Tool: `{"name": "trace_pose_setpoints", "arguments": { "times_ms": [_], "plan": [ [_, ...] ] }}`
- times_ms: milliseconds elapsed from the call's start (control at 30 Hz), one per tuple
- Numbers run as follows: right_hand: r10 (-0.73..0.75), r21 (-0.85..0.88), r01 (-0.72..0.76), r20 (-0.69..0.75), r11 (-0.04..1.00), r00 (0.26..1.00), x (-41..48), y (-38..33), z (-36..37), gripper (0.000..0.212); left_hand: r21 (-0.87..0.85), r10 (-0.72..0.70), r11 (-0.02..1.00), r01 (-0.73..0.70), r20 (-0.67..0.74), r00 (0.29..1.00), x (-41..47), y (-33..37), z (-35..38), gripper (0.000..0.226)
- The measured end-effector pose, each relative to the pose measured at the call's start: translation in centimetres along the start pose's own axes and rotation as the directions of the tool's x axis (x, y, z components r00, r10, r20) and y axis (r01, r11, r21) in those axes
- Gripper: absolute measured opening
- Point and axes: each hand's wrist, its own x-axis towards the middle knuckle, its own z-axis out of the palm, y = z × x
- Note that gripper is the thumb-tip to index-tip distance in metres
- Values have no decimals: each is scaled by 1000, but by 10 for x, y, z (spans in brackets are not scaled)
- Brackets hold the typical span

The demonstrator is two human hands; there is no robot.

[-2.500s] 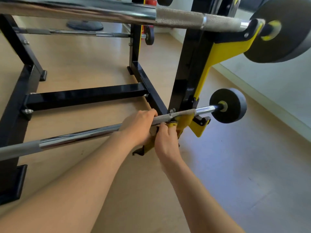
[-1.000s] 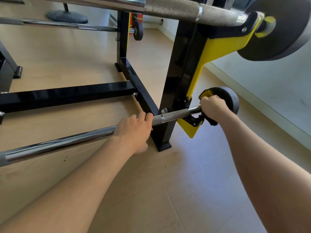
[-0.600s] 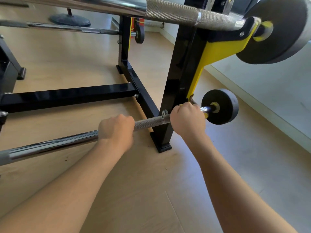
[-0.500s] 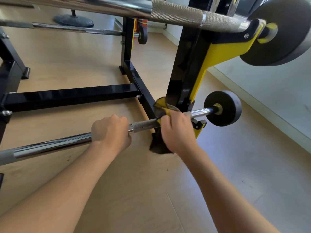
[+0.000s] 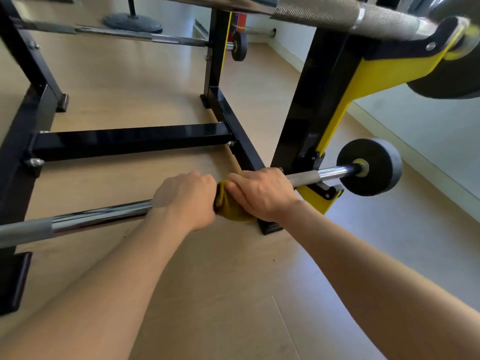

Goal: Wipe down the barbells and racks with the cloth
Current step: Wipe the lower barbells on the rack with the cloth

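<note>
A chrome lower barbell (image 5: 98, 216) lies across the black and yellow rack (image 5: 311, 105), with a small dark plate (image 5: 374, 167) on its right end. My left hand (image 5: 187, 198) is closed around the bar. Touching it on the right, my right hand (image 5: 262, 196) grips a yellow cloth (image 5: 228, 206) wrapped around the bar, just left of the rack's upright. The cloth hangs a little below the bar. A thicker upper barbell (image 5: 337, 14) rests on the yellow hook at the top right.
The rack's black base beams (image 5: 130, 141) cross the wooden floor in front of me. Its foot (image 5: 270, 227) stands under my right wrist. Another bar with a small plate (image 5: 239, 45) lies at the back. A white wall runs along the right.
My right hand slid the cloth leftward along the lower bar, from the plate end past the rack hook, until it met my left hand. My left hand shifted slightly along the bar.
</note>
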Motion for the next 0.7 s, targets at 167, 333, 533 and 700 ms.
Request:
{"name": "trace_pose_setpoints", "arguments": {
  "times_ms": [167, 333, 533, 700],
  "plan": [
    [304, 61, -331, 267, 942, 915, 27, -5, -7, 57, 45, -35, 998, 40, -105, 994, 4, 2, 11, 26],
    [250, 190, -458, 630, 869, 735, 57, 11, -17, 37, 26, -81, 996, 85, -124, 989, 2, 4, 11, 5],
    [532, 315, -728, 518, 609, 670, 70, 13, -3, 18, 72, -70, 994, 79, -114, 991, -1, 3, 8, 9],
    [397, 319, -434, 176, 842, 900, 15, -13, -8, 17, -76, 41, 996, -53, -141, 989, -6, -3, 5, 23]
  ]
}}
